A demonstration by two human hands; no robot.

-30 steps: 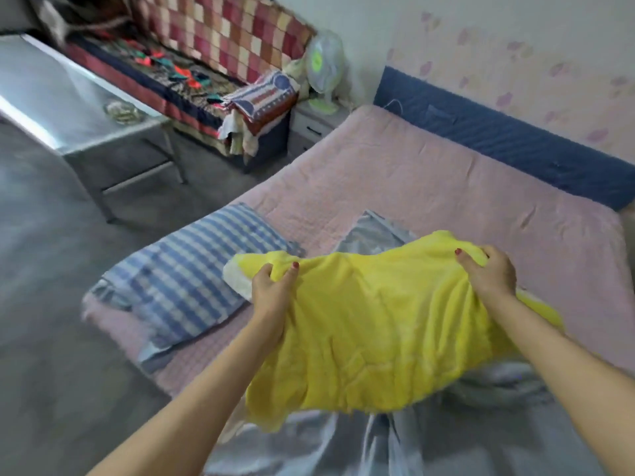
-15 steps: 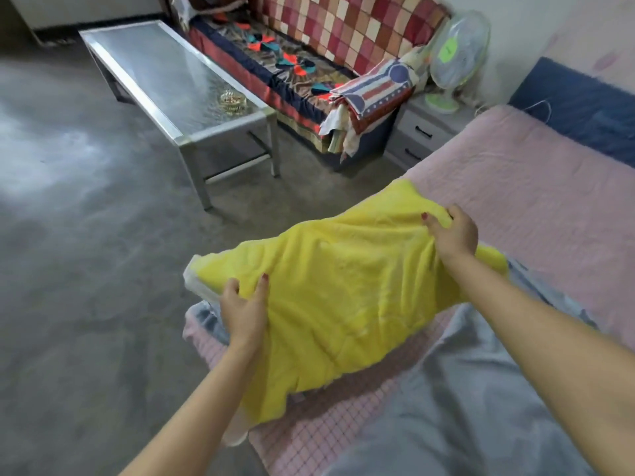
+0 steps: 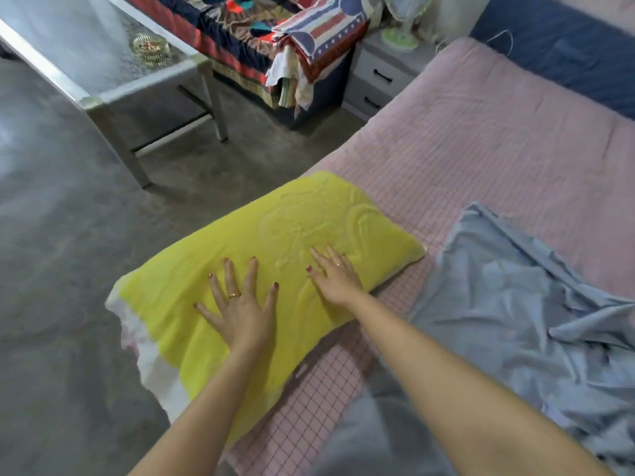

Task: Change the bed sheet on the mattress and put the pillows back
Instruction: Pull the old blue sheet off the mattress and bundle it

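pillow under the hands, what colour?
Bright yellow cover on the pillow, white at its near-left end; head view, both hands flat on it.

Pink mattress (image 3: 481, 142) lies open beyond the yellow pillow (image 3: 275, 242); crumpled grey sheet (image 3: 515, 304) crowds the right.

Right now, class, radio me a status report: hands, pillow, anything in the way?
Left hand and right hand flat, fingers spread, on yellow pillow. Pillow lying at edge of pink mattress. Grey sheet bunched beside it, not spread.
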